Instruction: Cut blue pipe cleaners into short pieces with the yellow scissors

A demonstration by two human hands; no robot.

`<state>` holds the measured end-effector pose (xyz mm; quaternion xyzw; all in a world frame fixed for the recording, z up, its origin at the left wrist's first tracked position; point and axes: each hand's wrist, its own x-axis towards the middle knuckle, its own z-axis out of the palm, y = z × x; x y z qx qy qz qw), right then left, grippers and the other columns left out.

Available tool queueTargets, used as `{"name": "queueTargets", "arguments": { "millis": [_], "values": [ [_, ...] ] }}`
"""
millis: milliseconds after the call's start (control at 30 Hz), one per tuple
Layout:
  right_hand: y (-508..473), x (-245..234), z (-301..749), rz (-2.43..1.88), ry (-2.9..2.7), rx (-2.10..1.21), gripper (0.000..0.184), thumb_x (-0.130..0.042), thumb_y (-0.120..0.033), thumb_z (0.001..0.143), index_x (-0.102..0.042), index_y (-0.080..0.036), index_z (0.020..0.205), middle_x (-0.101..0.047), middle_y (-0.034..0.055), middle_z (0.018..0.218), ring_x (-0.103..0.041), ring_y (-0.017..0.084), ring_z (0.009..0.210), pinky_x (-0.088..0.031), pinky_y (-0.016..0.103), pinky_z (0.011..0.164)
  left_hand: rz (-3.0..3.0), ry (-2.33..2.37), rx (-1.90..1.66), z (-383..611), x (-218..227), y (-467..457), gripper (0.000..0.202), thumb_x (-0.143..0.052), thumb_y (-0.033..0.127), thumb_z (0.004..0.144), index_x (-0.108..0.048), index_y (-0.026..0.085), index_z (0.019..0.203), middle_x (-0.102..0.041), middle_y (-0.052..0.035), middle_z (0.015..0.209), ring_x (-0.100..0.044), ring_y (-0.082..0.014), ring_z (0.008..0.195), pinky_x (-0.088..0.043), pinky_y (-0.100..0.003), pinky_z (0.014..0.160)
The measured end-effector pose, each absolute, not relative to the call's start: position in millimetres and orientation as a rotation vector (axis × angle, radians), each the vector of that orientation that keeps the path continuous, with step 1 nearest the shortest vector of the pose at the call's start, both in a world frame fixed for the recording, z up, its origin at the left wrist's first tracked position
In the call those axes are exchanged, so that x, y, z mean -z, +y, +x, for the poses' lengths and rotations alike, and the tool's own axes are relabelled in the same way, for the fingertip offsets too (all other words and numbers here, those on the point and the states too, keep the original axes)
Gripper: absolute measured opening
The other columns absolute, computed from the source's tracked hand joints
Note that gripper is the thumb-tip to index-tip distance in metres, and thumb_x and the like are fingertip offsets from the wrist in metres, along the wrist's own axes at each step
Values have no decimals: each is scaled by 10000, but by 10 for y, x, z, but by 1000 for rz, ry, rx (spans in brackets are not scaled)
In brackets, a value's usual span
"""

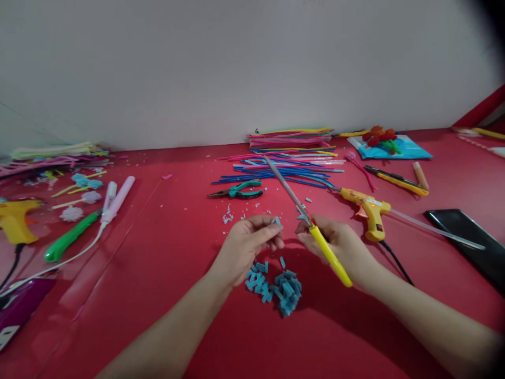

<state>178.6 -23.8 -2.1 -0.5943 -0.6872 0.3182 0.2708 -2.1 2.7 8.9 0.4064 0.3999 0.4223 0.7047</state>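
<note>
My left hand (pixel 252 242) is closed, with a small light-blue piece (pixel 277 222) pinched between thumb and fingertips. In my right hand (pixel 339 245) is a pair of scissors with yellow handles (pixel 330 256). Their long blades point up and away to the left, and I cannot tell how far apart they are. Just below my hands lies a pile of short blue cut pieces (pixel 289 290), with a looser group of blue pieces (pixel 258 280) to its left. Small pale scraps (pixel 228 215) are scattered beyond my left hand.
Teal-handled pliers (pixel 239 190) lie ahead, before bundles of coloured pipe cleaners (pixel 290 139). To the right are a yellow glue gun (pixel 369 209), a utility knife (pixel 396 180) and a black phone (pixel 469 245). A pink styling iron (pixel 118 200) and a green-handled tool (pixel 71 239) lie left.
</note>
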Motion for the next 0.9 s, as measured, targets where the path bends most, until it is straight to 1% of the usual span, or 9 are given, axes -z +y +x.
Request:
{"name": "queueTargets", "arguments": {
  "millis": [67, 133, 233, 333, 467, 567, 700, 800, 900],
  "values": [
    [-255, 0, 1726, -1502, -1603, -1134, 260, -459, -424, 731, -493, -175, 794, -393, -71, 475, -323, 55, 377, -273, 191, 378, 920, 843, -802, 21, -79, -13, 106, -584, 222, 685, -601, 124, 720, -582, -23, 614, -537, -98, 540, -395, -219, 539],
    [-274, -8, 1685, -1419, -1406, -1319, 279, -482, -427, 718, -497, -174, 833, -352, -97, 428, -285, 43, 327, -262, 183, 340, 933, 813, -706, 53, -67, -49, 125, -569, 233, 698, -609, 120, 732, -575, -26, 611, -534, -97, 532, -388, -218, 525],
    [-295, -20, 1662, -1359, -1285, -1438, 289, -517, -425, 690, -500, -170, 824, -344, -108, 393, -295, 40, 299, -251, 171, 314, 946, 791, -626, 72, -58, -81, 126, -557, 235, 706, -609, 124, 736, -567, -22, 638, -534, -92, 531, -385, -219, 527],
    [-303, -42, 1672, -1357, -1306, -1466, 250, -529, -393, 678, -496, -167, 780, -350, -109, 387, -308, 36, 293, -247, 164, 310, 976, 777, -575, 70, -65, -90, 109, -556, 228, 703, -601, 129, 700, -553, -12, 606, -523, -90, 526, -385, -219, 537],
    [-301, -42, 1691, -1398, -1414, -1410, 141, -515, -294, 677, -438, -177, 658, -325, -109, 385, -305, 32, 316, -233, 164, 330, 1099, 851, -566, 90, -64, -108, 120, -558, 247, 700, -595, 133, 694, -547, -7, 543, -500, -96, 507, -388, -222, 536],
    [-296, -3, 1678, -1471, -1458, -1268, 196, -496, -301, 688, -367, -189, 592, -290, -103, 407, -294, 31, 344, -230, 172, 350, 1243, 996, -710, 131, -35, -147, 123, -602, 268, 654, -587, 152, 694, -554, -4, 598, -514, -114, 537, -401, -228, 537],
    [-288, 31, 1639, -1493, -1471, -1218, 153, -474, -296, 702, -386, -190, 633, -294, -93, 456, -287, 36, 377, -233, 181, 375, 1452, 1108, -846, 167, 5, -194, 96, -615, 252, 635, -596, 171, 682, -571, -16, 692, -537, -140, 635, -415, -240, 585],
    [-280, 17, 1655, -1489, -1521, -1151, 165, -478, -326, 707, -408, -187, 653, -341, -72, 493, -321, 54, 436, -256, 188, 403, 1349, 1082, -823, 150, 2, -169, 95, -600, 250, 648, -585, 162, 680, -548, -1, 606, -517, -121, 546, -409, -236, 531],
    [-274, -8, 1733, -1514, -1685, -946, 209, -492, -380, 705, -429, -182, 688, -419, -38, 575, -368, 75, 506, -268, 197, 436, 1140, 1049, -869, 102, -22, -95, 103, -612, 226, 635, -568, 149, 687, -531, 19, 545, -514, -103, 500, -412, -230, 529]
  ]
}}
